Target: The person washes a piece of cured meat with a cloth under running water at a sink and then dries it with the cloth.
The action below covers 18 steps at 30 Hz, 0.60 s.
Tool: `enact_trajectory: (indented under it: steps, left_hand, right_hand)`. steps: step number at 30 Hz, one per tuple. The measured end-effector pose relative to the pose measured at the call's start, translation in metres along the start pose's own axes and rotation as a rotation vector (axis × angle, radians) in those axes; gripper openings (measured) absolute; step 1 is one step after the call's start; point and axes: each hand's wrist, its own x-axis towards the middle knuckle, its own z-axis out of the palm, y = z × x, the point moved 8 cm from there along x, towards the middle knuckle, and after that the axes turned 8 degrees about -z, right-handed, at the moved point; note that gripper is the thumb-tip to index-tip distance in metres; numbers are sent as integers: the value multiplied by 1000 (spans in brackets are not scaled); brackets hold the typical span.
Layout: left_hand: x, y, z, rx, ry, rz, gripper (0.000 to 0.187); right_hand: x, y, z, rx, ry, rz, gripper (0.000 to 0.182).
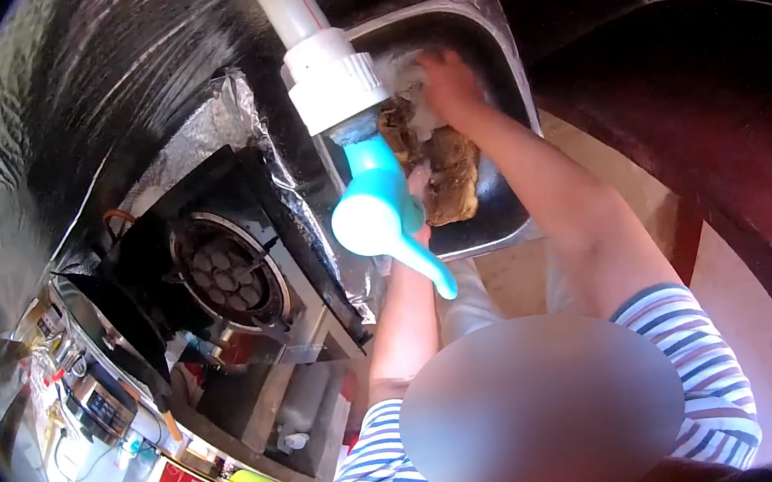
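In the steel sink (509, 195) lies a brown, yellow-edged slab (452, 179) with an uneven, blotchy surface; I cannot make out what it is. My right hand (451, 88) is over its far end, fingers curled on a pale, whitish wad (417, 105) that could be cloth or foam. My left hand (418, 188) is at the slab's near left edge, seemingly touching it. A bright blue tap handle (370, 209) hides most of that hand, so its grip does not show.
A white pipe with a white fitting (330, 78) hangs over the sink's left side. Left of the sink stands a gas stove (229, 273) beside crumpled foil (238, 114). A dark red surface (709, 101) lies to the right. Several small items crowd the lower left.
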Motion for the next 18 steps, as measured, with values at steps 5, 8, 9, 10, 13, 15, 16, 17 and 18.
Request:
enact_trajectory:
  steps: [5, 8, 9, 10, 13, 15, 16, 17, 18]
  left_hand:
    - [-9, 3, 6, -105, 27, -11, 41]
    - [-19, 13, 17, -52, 48, 45, 42]
    - [-4, 1, 5, -14, 12, 81, 42]
    - [4, -5, 0, 22, -21, 117, 42]
    - [-4, 1, 2, 38, 86, 42, 42]
    - [-9, 5, 13, -73, -23, -6, 42]
    - [-10, 5, 10, -74, -17, -3, 42]
    - [-7, 1, 4, -72, 26, -81, 43]
    - [-5, -2, -2, -71, 69, -160, 43]
  right_hand:
    - [-115, -23, -7, 128, -306, -49, 44]
    - [-124, -25, -7, 123, -386, -27, 49]
    - [-116, -21, -1, 124, -385, -27, 49]
    - [-98, -9, 4, 89, -308, 9, 48]
    - [-42, 5, 15, -22, -47, -110, 47]
    - [-17, 1, 6, -84, 74, -127, 43]
    - [-2, 8, 7, -79, 71, -132, 43]
    - [14, 23, 7, -88, 55, -15, 40]
    - [22, 35, 11, -97, 36, 102, 38]
